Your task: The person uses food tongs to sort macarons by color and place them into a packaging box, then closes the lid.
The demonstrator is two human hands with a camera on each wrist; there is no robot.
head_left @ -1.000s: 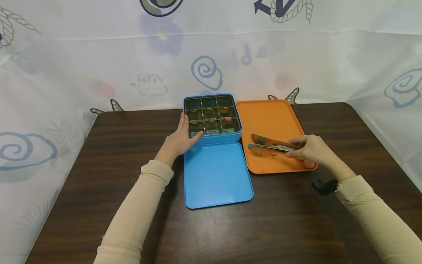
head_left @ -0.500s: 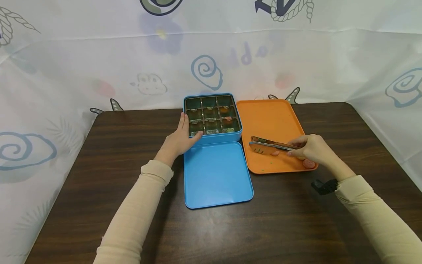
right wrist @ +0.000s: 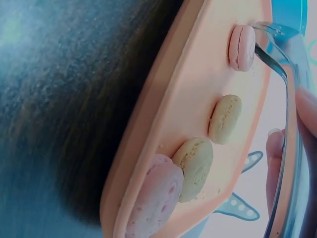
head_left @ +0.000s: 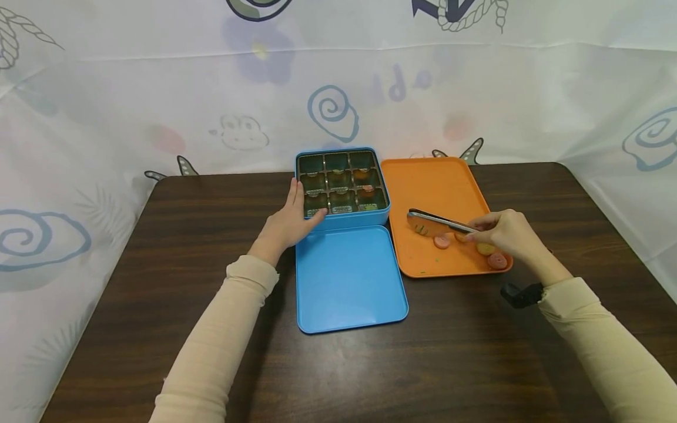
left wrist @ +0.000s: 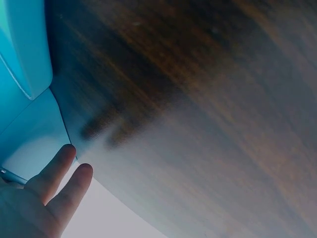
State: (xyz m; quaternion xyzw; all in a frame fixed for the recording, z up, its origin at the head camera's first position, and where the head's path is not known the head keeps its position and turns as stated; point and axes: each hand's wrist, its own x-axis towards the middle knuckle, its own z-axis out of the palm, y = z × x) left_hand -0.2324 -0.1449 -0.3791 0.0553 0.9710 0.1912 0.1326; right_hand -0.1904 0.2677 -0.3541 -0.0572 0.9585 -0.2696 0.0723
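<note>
Head view — right hand (head_left: 505, 234) grasping tongs (head_left: 439, 221) over orange tray (head_left: 433, 182), left hand (head_left: 290, 222) relaxed flat against blue tin (head_left: 344, 220) at 9 o'clock.

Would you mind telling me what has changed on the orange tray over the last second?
The right hand has carried the metal tongs a little up and toward the far side of the orange tray, and their blades, apart a second ago, now lie close together. The macarons beneath them are more exposed. The left hand still rests on the blue tin; the lid has not moved.
</note>
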